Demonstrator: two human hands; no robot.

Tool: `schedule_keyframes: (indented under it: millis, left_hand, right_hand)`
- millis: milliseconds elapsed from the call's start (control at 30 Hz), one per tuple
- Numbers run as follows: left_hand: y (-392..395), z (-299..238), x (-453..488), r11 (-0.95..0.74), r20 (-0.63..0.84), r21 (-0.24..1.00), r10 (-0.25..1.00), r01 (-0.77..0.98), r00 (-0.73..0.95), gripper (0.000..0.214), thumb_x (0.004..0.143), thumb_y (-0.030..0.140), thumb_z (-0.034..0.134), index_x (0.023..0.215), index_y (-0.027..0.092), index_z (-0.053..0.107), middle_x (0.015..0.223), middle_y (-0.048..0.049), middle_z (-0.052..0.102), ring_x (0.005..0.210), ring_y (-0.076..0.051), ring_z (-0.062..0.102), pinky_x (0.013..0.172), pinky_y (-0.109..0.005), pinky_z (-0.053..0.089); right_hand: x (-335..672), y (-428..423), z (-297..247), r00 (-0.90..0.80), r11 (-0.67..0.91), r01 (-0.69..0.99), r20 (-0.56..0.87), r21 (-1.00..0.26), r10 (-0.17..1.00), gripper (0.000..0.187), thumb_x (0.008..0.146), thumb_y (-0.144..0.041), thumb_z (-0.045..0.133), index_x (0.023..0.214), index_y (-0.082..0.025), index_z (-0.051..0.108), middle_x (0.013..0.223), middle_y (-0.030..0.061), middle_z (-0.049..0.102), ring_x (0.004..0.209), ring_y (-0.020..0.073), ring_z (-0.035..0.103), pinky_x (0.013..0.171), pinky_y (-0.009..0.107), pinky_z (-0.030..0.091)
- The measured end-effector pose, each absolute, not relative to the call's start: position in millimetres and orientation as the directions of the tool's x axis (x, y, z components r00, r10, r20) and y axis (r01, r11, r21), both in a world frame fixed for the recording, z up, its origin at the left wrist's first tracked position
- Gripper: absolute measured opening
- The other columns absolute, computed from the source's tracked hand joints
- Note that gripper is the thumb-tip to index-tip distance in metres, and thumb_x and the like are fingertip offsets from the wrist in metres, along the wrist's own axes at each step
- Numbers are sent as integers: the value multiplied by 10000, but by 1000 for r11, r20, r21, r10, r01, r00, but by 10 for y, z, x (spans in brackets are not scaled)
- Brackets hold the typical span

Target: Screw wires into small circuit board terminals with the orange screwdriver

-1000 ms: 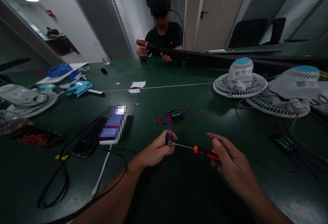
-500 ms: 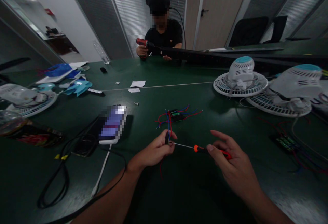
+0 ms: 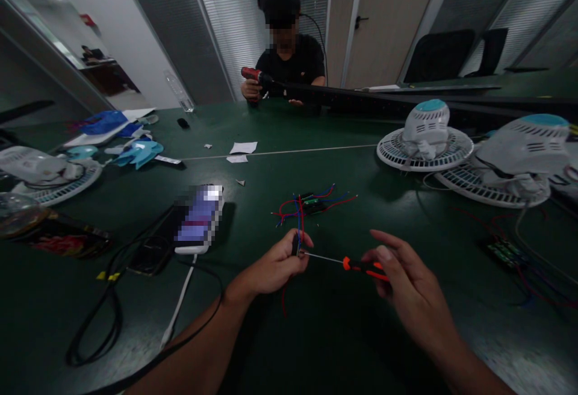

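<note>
My left hand (image 3: 275,265) pinches a small dark part (image 3: 295,244) with red and blue wires rising from it, just above the green table (image 3: 316,335). My right hand (image 3: 406,286) holds a thin screwdriver (image 3: 356,264) by its orange and black handle. Its metal tip points left and meets the part in my left hand. A loose bundle of red and blue wires with a small green board (image 3: 311,202) lies on the table just beyond both hands.
A lit phone (image 3: 201,220) on a white cable lies left of my hands, with black cables (image 3: 103,311) nearby. White fan parts (image 3: 424,136) sit at right and far left (image 3: 45,172). Across the table a person holds a red power tool (image 3: 253,76). Paper scraps (image 3: 241,149) lie mid-table.
My right-hand fingers shift along the screwdriver handle, rolling it between them. The left hand and the part stay where they were.
</note>
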State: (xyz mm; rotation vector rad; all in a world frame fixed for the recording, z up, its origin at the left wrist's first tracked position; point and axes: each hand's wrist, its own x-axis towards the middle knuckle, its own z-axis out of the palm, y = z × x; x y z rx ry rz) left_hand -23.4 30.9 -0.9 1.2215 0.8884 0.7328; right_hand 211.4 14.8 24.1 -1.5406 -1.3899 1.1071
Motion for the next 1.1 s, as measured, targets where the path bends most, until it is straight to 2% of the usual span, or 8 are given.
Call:
schedule_keyframes:
  millis: [133,267,433,567,700,800,967,1100]
  left_hand:
    - [306,-1,-230,196,-171,981,870,-5,463,302,705,99,495,987,190,435,683,65,418,575,-84,338,543,-243,260]
    - [306,-3,-233,189,-176,982,874,16,453,291,709,95,496,978,191,439,682,58,421,584,-88,343,547,-245,262]
    - [312,-1,-228,187,-168,982,875,3,455,294,699,90,490,969,191,435,678,62,403,580,-86,333,548,-242,258]
    - [312,-20,-235,178,-166,984,874,17,458,282,713,91,493,971,191,438,677,62,397,584,-87,330,549,-242,258]
    - [309,-43,-240,180,-164,984,871,9,463,271,736,100,488,986,193,435,681,62,400,581,-86,332,546,-242,258]
    - [311,-32,-231,184,-171,983,869,18,463,264,732,104,486,975,192,434,679,63,396,576,-85,327,540,-241,254]
    - [313,-4,-223,167,-169,985,876,45,451,257,730,110,496,967,192,437,675,59,391,580,-90,327,545,-243,259]
    - [312,-24,-231,170,-179,984,870,60,459,256,736,108,498,970,192,438,684,58,400,591,-90,339,556,-239,272]
  right_hand:
    - [2136,189,312,23,-122,523,-129,-844,991,566,908,-583,374,1248,-182,584,486,-26,562,456,172,570,422,274,419]
    - [2162,213,305,-3,-99,556,-121,-825,993,561,885,-565,435,1262,-168,559,595,4,635,502,180,599,449,285,431]
    - [2177,225,262,8,-95,495,-105,-864,994,572,834,-533,547,1269,-163,504,817,56,697,623,193,633,514,303,459]
    - [2167,228,261,43,-94,450,-84,-888,996,570,795,-521,603,1237,-167,528,861,68,685,669,199,625,504,299,451]
    - [2168,233,230,73,-130,281,-114,-951,991,596,740,-521,688,1212,-182,554,816,23,652,602,147,560,518,284,448]
    - [2173,244,185,59,-192,130,-186,-973,981,535,742,-510,710,1152,-182,604,719,-18,605,575,120,520,526,261,438]
    - [2170,240,158,16,-275,131,-276,-952,961,497,851,-579,546,1081,-157,672,563,-17,576,479,114,498,422,235,362]
    - [2172,245,171,13,-295,140,-296,-945,955,466,835,-538,593,1095,-158,671,508,-37,551,434,104,475,401,225,338]
